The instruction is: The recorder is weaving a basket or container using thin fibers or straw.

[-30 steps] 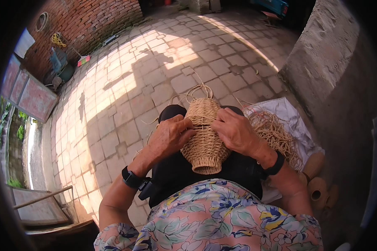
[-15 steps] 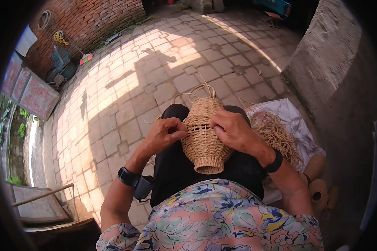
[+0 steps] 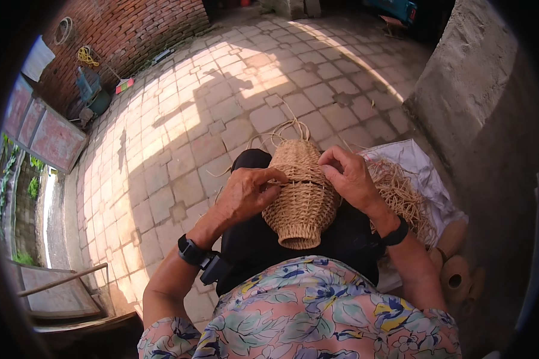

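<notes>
While basket (image 3: pixel 300 210) opens toward wearer (image 3: pixel 317 302) | long axis fore-aft | left hand (image 3: pixel 244 192), right hand (image 3: pixel 351 179): grip unclear

Underside of woven basket (image 3: pixel 299 209) out of sight, floral shirt (image 3: pixel 335 311) cut off at lower edge

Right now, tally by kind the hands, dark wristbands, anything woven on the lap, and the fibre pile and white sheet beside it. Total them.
Left hand and right hand: 2
Left wristband and right wristband: 2
Woven basket: 1
Fibre pile: 1
White sheet: 1
Total: 7
</notes>
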Tool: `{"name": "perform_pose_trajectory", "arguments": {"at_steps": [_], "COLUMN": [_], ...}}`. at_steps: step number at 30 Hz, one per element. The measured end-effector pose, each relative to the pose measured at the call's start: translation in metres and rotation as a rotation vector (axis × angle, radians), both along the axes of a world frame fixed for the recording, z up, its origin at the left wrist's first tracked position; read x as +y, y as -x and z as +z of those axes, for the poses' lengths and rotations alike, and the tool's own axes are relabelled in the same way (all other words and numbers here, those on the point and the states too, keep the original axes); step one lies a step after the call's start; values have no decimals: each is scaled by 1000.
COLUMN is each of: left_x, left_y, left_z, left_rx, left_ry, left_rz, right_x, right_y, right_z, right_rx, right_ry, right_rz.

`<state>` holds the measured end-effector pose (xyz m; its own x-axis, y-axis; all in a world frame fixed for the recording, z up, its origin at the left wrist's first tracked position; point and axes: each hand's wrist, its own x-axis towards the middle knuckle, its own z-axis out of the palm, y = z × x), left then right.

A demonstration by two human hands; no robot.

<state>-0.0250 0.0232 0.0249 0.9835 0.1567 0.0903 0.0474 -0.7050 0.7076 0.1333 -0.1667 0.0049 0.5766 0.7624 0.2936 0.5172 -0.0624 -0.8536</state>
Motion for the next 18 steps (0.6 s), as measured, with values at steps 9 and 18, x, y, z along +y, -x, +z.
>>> {"name": "perform_pose_trajectory", "arguments": {"at_steps": [9, 18], "left_x": [3, 2], "left_y": [-7, 1], "left_z": [-7, -23], "left_rx": [-218, 124], "left_ry": [-407, 274], "left_rz": [-159, 111], "right_x": [-26, -8], "right_y": [3, 9], "right_z": [-16, -10], "right_rx": [55, -33], "right_ry": [-40, -2], "right_rz": [88, 64]}}
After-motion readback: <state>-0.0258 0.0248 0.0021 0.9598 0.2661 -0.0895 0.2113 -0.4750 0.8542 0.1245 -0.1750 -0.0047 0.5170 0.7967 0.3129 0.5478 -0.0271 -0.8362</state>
